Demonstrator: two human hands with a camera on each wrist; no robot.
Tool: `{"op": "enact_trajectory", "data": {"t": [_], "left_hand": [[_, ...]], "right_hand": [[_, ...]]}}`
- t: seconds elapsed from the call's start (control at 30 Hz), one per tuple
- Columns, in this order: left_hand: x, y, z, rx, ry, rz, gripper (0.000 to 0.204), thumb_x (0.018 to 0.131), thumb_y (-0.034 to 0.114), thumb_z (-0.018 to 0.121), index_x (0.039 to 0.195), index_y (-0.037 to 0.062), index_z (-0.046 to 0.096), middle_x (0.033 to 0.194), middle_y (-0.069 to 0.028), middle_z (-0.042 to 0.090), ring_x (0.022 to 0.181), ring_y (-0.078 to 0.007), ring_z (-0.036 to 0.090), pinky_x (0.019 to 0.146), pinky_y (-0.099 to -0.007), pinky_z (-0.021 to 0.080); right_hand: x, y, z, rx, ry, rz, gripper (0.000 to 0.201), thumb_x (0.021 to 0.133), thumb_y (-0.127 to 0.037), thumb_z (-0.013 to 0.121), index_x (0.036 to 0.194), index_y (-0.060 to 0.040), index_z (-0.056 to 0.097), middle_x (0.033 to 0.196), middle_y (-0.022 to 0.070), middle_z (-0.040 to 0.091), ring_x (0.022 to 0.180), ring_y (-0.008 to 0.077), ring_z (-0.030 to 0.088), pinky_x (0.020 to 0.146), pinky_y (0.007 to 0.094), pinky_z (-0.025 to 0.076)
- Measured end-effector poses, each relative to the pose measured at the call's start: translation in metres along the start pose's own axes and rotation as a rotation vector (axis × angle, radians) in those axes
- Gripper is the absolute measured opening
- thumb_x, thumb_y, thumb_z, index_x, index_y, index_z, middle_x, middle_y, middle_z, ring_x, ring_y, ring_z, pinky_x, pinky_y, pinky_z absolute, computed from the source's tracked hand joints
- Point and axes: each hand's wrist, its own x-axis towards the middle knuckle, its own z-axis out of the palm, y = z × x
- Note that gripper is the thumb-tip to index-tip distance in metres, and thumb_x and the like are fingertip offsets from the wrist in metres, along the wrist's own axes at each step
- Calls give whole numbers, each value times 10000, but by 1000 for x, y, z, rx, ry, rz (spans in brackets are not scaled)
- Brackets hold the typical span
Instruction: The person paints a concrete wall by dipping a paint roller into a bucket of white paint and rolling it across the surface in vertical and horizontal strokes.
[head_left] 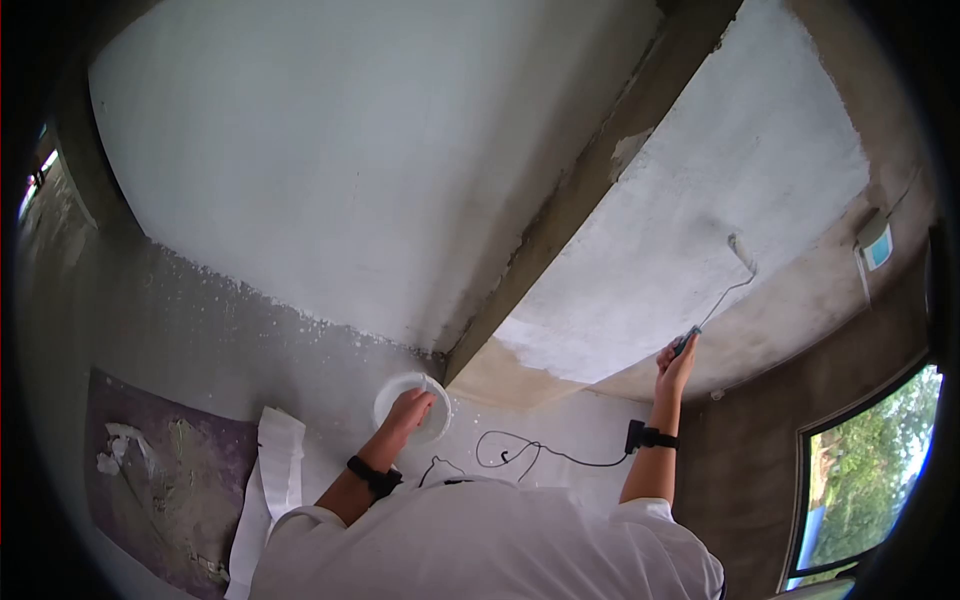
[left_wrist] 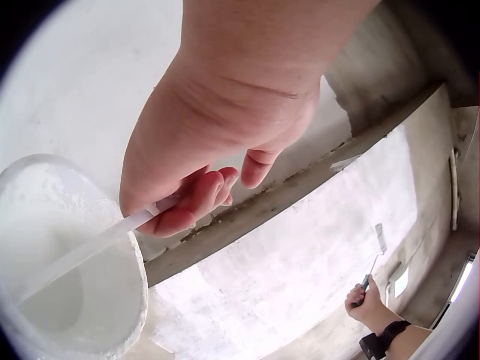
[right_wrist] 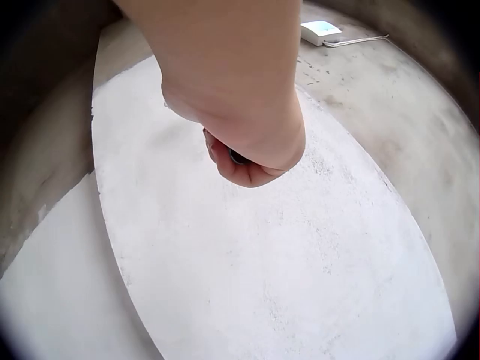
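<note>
While the bucket holds whitish liquid, hands grip its handle and a roller.

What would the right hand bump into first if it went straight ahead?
Probably the white painted patch. The roller in the right hand may already touch it; depth is unclear.

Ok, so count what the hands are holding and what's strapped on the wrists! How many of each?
Paint roller: 1
Bucket: 1
Black wristbands: 2
Total: 4
</note>
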Motion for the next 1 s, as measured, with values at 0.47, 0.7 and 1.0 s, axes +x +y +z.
{"op": "enact_trajectory", "data": {"t": [0.47, 0.7, 1.0], "left_hand": [[-37, -25, 130, 5, 326, 81, 227, 904, 259, 552, 743, 102, 517, 552, 54, 376, 482, -69, 329, 500, -255, 305], [-67, -27, 191, -64, 452, 93, 230, 894, 225, 550, 709, 92, 518, 564, 45, 378, 508, -69, 342, 503, -265, 302], [-83, -50, 223, -12, 425, 56, 249, 892, 221, 553, 685, 96, 494, 576, 39, 381, 530, -68, 355, 517, -261, 301]], "right_hand": [[74, 40, -91, -354, -208, 117, 550, 1012, -569, 435, 693, -122, 397, 549, -35, 364, 425, 72, 338, 394, 248, 259], [67, 130, -165, -582, -210, 108, 524, 1048, -465, 427, 695, -77, 445, 564, -31, 379, 483, 61, 354, 448, 255, 285], [68, 80, -152, -500, -268, 10, 488, 1050, -373, 469, 680, -55, 475, 589, -32, 389, 540, 68, 352, 486, 269, 293]]}}
